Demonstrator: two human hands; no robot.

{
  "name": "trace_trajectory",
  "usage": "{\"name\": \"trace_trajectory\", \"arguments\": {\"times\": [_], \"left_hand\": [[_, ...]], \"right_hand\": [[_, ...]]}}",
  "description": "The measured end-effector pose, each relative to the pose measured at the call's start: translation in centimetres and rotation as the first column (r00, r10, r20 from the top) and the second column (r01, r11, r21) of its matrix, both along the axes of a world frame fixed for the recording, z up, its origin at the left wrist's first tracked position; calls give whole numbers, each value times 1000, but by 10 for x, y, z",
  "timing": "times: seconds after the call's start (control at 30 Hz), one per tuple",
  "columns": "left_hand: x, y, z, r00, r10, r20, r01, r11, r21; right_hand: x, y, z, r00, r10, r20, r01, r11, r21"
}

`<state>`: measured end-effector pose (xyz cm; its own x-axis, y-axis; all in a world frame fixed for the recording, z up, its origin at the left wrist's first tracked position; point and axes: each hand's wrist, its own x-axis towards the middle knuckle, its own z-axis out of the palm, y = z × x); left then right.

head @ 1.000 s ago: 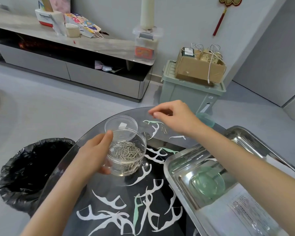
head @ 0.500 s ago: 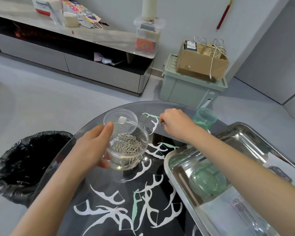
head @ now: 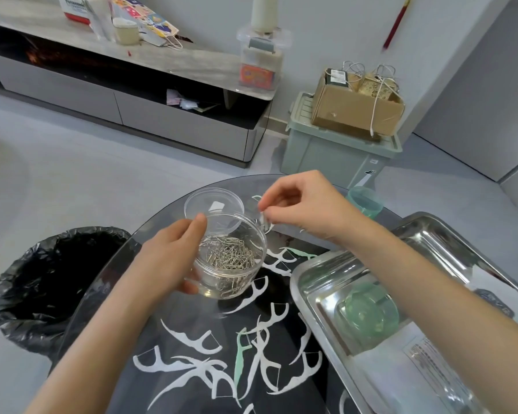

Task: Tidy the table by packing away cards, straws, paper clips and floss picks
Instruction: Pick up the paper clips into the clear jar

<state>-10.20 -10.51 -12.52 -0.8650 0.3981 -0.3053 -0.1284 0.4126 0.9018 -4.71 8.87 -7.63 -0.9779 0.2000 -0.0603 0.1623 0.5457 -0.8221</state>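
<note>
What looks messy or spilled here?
Floss picks lie scattered all over the glass table, mostly white, a few green, some crisscrossed in a heap. The paper clip jar in the left hand has its lid off, lying just behind it.

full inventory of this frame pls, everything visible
jar: one, clear, in left hand
paper clips: many, silver, inside jar
lid: one, clear, behind jar
floss picks: many, mostly white, some green, scattered on table
table: one, dark glass, centre
tray: one, steel, table's right
cup: one, teal, table's far edge
bin: one, black-bagged, floor left
storage box: one, grey-green, floor behind table
left hand: grips jar
right hand: pinches small item, blurred, by jar rim
</note>
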Motion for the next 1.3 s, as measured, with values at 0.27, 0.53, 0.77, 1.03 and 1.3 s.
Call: {"name": "trace_trajectory", "arguments": {"times": [0.27, 0.53, 0.77, 1.03, 1.3], "left_hand": [[0, -2, -1, 1000, 6, 4, -6, 1000, -7], [-4, -2, -1, 1000, 16, -24, -16, 1000, -23], [-4, -2, -3, 1000, 4, -23, -5, 1000, -29], [0, 3, -9, 1000, -6, -26, 6, 1000, -10], [14, -1, -1, 997, -49, -53, 49, 999, -1]], "right_hand": [[-21, 42, -35, 979, -188, 83, 95, 773, 627], [-36, 51, -62, 976, -85, 199, -121, 551, 826], [-28, 39, -33, 983, -177, 49, 118, 814, 568], [17, -18, 6, 999, -42, -8, 43, 984, 173], [118, -14, 8, 969, -228, 94, 169, 892, 419]]}}
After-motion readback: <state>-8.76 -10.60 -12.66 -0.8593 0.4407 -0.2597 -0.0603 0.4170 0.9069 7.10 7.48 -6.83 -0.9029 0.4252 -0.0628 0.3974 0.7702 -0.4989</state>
